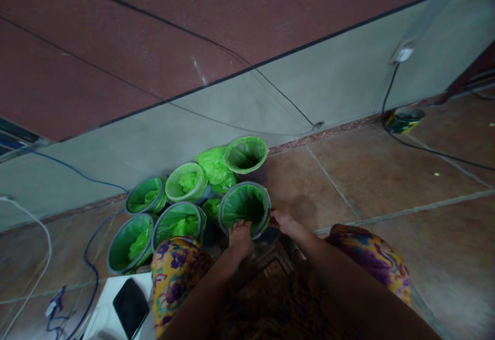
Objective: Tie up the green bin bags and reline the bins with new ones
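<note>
In front of my knees stands a round grey-rimmed bin (246,183), lined with green plastic that hangs down its inner wall. My left hand (240,236) has its fingers hooked over the near rim, with the fingertips inside the liner. At the right side of the same bin, my right hand (282,220) is closed against the rim from outside; its fingertips are partly hidden and dark. Directly behind is another bin (246,170) with a green bag folded over its edge. Bunched green plastic bags (214,164) lie against it on the left.
Left of my hands are several more green-lined bins (184,181). A dark phone (130,306) lies on a white surface (101,304) at lower left. Cables (91,265) cross the tiled floor (328,175). A can (404,119) stands by the wall (340,82) at right.
</note>
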{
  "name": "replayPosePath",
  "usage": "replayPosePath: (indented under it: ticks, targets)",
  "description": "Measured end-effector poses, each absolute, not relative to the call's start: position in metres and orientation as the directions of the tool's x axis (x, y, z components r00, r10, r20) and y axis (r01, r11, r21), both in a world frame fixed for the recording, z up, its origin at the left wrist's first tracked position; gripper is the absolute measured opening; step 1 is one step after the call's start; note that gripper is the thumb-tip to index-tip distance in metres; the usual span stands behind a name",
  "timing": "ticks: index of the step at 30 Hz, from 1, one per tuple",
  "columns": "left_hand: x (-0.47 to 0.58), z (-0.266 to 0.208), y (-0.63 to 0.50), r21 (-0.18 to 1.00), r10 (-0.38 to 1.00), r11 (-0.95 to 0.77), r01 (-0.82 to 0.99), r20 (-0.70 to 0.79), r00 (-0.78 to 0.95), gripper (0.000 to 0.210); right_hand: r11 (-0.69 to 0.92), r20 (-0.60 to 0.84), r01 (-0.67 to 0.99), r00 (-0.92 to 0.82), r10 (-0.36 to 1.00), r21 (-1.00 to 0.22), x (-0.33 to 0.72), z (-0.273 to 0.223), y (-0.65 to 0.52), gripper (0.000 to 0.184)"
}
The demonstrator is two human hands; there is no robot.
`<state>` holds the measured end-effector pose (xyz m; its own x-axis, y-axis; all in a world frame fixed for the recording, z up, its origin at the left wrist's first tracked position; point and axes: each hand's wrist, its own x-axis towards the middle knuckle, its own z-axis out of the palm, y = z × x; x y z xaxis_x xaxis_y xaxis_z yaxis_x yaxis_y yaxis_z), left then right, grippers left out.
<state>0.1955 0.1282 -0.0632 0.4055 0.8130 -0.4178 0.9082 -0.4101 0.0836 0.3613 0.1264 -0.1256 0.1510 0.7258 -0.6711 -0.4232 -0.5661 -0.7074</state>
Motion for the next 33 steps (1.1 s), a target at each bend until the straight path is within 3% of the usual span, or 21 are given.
replayPosePath:
  ticks: [2,4,9,23,27,33]
  targets:
    - [0.21,-0.063,0.127,0.237,0.838,-0.349,0.907,-0.355,0.415,0.06,-0.61,-0.706,-0.423,0.111,0.699,-0.67,0.354,-0.122,0.125,0.012]
    - [0.222,-0.063,0.128,0.315,0.84,-0.305,0.899,-0.356,0.409,0.055,-0.646,-0.731,-0.412,0.075,0.678,-0.642,0.348,-0.119,0.123,0.012]
    - [0.226,-0.065,0.128,0.229,0.817,-0.284,0.931,-0.45,0.36,0.028,-0.686,-0.774,-0.426,0.057,0.631,-0.59,0.344,-0.113,0.123,0.017]
    - [0.206,-0.074,0.11,0.23,0.744,-0.364,0.902,-0.511,0.431,0.026,-0.56,-0.801,-0.608,0.236,0.55,-0.563,0.369,-0.12,0.135,0.018]
    - [0.2,-0.072,0.104,0.203,0.686,-0.398,0.895,-0.582,0.437,0.025,-0.565,-0.811,-0.605,0.266,0.522,-0.562,0.369,-0.122,0.133,0.024]
    - [0.189,-0.073,0.092,0.2,0.651,-0.477,0.856,-0.574,0.497,0.028,-0.582,-0.789,-0.557,0.257,0.558,-0.593,0.37,-0.129,0.13,0.019]
